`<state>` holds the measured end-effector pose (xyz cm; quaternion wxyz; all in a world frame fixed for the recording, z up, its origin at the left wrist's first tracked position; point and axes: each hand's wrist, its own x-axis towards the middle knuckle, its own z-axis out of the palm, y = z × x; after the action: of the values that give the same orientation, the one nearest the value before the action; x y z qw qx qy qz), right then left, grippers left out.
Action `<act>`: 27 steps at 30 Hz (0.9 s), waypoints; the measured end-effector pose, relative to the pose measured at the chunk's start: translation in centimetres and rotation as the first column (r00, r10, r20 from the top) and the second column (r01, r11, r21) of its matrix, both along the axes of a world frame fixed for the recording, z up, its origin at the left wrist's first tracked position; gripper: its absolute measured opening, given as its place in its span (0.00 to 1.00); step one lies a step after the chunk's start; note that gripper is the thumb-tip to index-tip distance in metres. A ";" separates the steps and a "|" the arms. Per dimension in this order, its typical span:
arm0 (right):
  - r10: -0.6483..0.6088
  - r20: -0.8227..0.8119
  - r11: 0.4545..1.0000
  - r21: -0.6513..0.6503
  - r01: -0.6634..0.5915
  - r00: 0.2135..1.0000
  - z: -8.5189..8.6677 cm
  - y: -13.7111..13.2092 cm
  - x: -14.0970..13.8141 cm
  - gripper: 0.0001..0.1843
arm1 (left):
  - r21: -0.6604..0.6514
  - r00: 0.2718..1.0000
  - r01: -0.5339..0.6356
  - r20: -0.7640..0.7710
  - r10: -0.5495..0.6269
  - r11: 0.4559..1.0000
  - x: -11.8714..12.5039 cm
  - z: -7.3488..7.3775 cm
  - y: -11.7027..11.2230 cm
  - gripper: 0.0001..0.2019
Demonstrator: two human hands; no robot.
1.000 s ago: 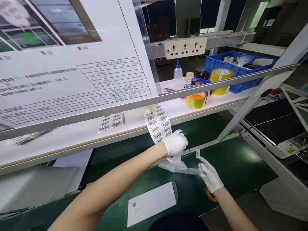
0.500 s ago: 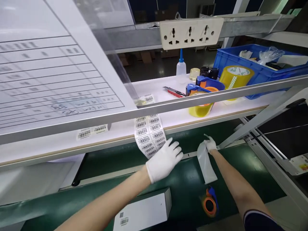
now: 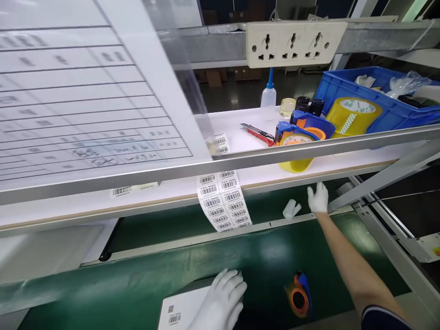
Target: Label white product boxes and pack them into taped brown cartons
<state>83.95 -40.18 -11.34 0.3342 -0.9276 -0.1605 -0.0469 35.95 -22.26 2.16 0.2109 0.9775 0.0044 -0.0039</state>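
Fingers of your left hand (image 3: 222, 300) lay slightly spread over white box (image 3: 187, 303); right hand (image 3: 318, 199) looked open, nothing visibly pinched. Loose strip (image 3: 290, 209) risked straying if glove brushed it.

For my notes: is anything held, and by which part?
The right hand holds nothing visible; the left hand lies over the white box, toward its right end; gripping cannot be told.

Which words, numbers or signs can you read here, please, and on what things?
"TS3-3000" on the barcode label strip; its smaller digits are too small.
White carton label: too blurred.
Printed sheet: too blurred.
Second label piece: too small.
Large yellow tape roll: too small.
Yellow sticker at right edge: too small.
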 end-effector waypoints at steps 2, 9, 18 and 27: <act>0.043 -0.029 0.989 0.145 -0.039 0.999 0.0 -1.6 -8.0 0.39 | -0.061 0.998 -0.054 0.012 0.055 0.997 -1.5 -1.6 -1.0 0.24; 0.152 -0.568 0.929 0.361 0.079 0.809 -3.8 -6.0 -37.1 0.36 | -0.229 0.981 -0.193 -0.057 0.185 0.954 -4.1 -3.8 -2.0 0.21; 0.414 -0.524 0.909 0.277 -0.310 0.745 -4.7 -4.2 -29.8 0.34 | -0.157 0.941 -0.337 -0.051 0.333 0.928 -8.5 -6.8 4.3 0.17; 0.215 -0.550 0.975 0.175 -0.140 0.807 -4.9 1.1 -10.7 0.19 | -0.134 0.632 -0.775 -0.168 0.756 0.618 -17.6 -9.2 7.7 0.22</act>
<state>73.20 -39.11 -16.27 0.4274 -0.8575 -0.1370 0.2515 18.39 -14.51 -7.01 0.2858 0.8555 0.4300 0.0399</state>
